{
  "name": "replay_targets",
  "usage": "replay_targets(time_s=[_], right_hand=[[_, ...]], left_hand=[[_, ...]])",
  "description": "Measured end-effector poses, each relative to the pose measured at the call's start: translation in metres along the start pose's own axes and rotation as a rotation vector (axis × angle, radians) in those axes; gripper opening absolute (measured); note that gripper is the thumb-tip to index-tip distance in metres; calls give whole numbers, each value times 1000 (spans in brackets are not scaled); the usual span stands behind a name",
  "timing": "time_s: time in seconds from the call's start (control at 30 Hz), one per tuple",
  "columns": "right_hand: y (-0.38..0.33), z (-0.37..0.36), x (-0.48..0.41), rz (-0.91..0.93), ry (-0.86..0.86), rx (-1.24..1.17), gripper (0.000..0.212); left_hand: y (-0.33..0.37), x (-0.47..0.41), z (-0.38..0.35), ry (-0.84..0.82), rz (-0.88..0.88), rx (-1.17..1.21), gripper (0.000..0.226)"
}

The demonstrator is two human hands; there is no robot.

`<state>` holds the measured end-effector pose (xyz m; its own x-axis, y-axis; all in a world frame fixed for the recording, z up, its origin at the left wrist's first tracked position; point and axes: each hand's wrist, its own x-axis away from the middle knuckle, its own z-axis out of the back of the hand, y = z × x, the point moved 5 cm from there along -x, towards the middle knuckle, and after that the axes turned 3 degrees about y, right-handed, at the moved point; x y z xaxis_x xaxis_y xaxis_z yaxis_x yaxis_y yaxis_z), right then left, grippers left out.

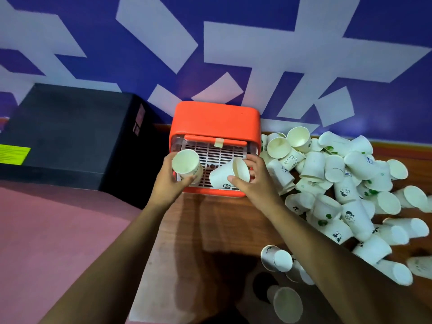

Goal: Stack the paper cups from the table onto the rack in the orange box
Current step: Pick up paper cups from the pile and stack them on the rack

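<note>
The orange box (216, 120) stands at the back of the wooden table (210, 228), with its white slotted rack (219, 154) pulled out toward me. My left hand (167, 181) grips an upright white paper cup (185, 164) over the rack's left side. Over the rack's right front, my right hand (251, 177) holds a second paper cup (228, 175), which is tilted on its side with its mouth facing right. A large heap of white paper cups (339, 181) lies on the table to the right of the box.
A black box (67, 134) sits to the left of the orange box, against the blue and white wall. Several more loose cups (282, 260) lie near the table's front right. A pink surface (58, 232) lies left of the table.
</note>
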<state>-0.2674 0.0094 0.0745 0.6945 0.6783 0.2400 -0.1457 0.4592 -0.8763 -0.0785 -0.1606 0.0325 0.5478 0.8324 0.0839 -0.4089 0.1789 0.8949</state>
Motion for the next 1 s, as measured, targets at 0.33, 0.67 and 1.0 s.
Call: replay_targets(time_s=[0.33, 0.67, 1.0], right_hand=[[-8, -32, -8, 38, 26, -20, 64], [-35, -95, -15, 279, 14, 143, 79], [-10, -137, -39, 137, -241, 330, 91]], left_hand=[[-37, -12, -9, -231, 64, -212, 104], [-24, -8, 19, -58, 192, 256, 25], [-44, -21, 5, -170, 158, 150, 31]])
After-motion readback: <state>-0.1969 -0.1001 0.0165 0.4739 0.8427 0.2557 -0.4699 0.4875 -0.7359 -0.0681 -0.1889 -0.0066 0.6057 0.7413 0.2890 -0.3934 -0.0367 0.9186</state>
